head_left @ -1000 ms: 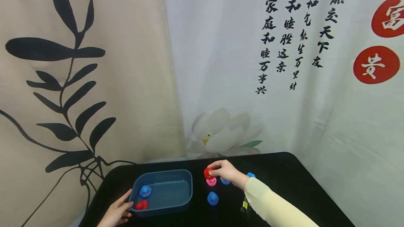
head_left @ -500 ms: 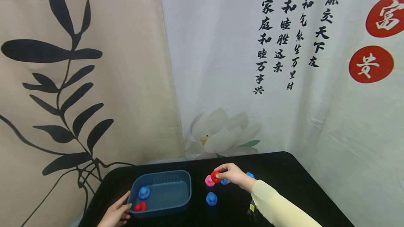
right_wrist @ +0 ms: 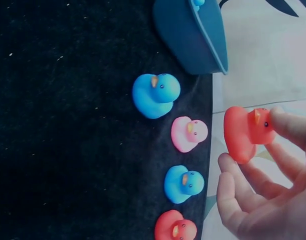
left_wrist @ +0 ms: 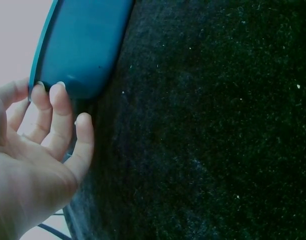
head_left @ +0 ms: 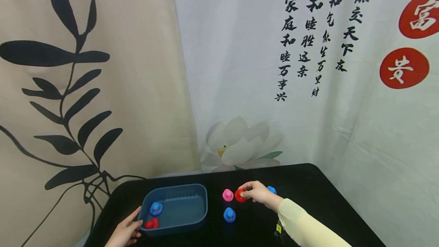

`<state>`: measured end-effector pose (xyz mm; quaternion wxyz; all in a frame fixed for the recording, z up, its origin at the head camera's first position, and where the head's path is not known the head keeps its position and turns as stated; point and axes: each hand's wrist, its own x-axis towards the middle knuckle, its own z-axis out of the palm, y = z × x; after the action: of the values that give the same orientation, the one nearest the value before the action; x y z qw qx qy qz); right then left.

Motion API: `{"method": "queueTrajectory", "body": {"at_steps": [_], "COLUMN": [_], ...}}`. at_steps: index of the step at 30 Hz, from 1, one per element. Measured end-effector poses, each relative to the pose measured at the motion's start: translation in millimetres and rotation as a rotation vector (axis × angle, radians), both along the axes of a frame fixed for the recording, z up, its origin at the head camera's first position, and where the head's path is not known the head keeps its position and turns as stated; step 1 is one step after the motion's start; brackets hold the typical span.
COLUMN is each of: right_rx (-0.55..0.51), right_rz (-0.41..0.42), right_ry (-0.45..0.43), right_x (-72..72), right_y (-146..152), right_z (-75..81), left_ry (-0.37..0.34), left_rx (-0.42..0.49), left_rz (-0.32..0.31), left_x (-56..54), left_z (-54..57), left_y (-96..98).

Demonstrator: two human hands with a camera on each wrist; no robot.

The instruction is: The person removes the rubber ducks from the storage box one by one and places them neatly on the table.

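In the head view my right hand (head_left: 258, 193) holds a red rubber duck (head_left: 241, 196) over the back of the table. Thumb and fingertips pinch that red duck (right_wrist: 240, 135) in the right wrist view. Lined up near it are a pink duck (right_wrist: 189, 134), a blue duck (right_wrist: 184, 184) and another red duck (right_wrist: 175, 227). A larger-looking blue duck (right_wrist: 156, 96) sits closer to the bin. My left hand (head_left: 125, 228) grips the left rim of the blue plastic bin (head_left: 185, 223). Inside lie a blue duck (head_left: 156, 209) and a red toy (head_left: 151, 223), its shape unclear.
All this stands on a black-covered table (head_left: 308, 186). Another blue duck (head_left: 271, 190) shows beyond the right wrist. A dark object with a yellow label (head_left: 279, 228) lies beside the right sleeve (head_left: 302, 220). A printed curtain (head_left: 236, 68) hangs behind the table.
My right hand has moved right with the red duck, from over the pink duck to the right of it, exposing the pink one. The left hand keeps its grip on the bin.
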<state>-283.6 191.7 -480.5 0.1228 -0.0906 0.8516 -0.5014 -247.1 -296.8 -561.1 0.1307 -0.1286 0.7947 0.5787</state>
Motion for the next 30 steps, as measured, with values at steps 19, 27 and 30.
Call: {"method": "queueTrajectory", "body": {"at_steps": [19, 27, 30], "right_rx": [0.014, -0.001, -0.012], "right_rz": [0.004, 0.010, 0.005], "right_ry": [-0.054, -0.090, -0.107], "right_x": [1.5, 4.5, 4.7], "right_y": [13, 18, 19], "right_z": [-34.9, -48.9, -54.8], "left_ry": [0.019, 0.035, 0.035], "left_rx": [-0.009, -0.023, -0.018], "left_rz": [0.005, 0.019, 0.019], "left_x": [3.9, 3.3, 3.8], "left_z": [0.1, -2.7, -2.2], "left_y": [2.0, 2.9, 3.1]}}
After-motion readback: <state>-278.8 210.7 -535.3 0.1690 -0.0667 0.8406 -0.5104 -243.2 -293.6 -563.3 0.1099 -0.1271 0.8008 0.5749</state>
